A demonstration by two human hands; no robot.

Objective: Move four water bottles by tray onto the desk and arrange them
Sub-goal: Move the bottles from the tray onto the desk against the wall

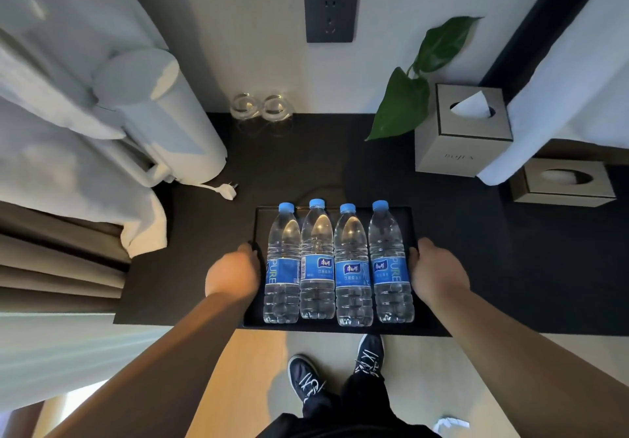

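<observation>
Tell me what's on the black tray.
Four clear plastic water bottles with blue caps and labels sit side by side on the black rectangular tray. The left hand and right hand grip its side edges. The tray floor under them is covered.

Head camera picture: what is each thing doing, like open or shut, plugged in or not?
water bottles, caps on, side by side on tray
tray, held at desk's front edge
left hand, grips tray's left side
right hand, grips tray's right side
kettle, lid shut, unplugged
plug, loose on desk
wall socket, nothing plugged in
glasses, empty
tissue box, tissue poking out
</observation>
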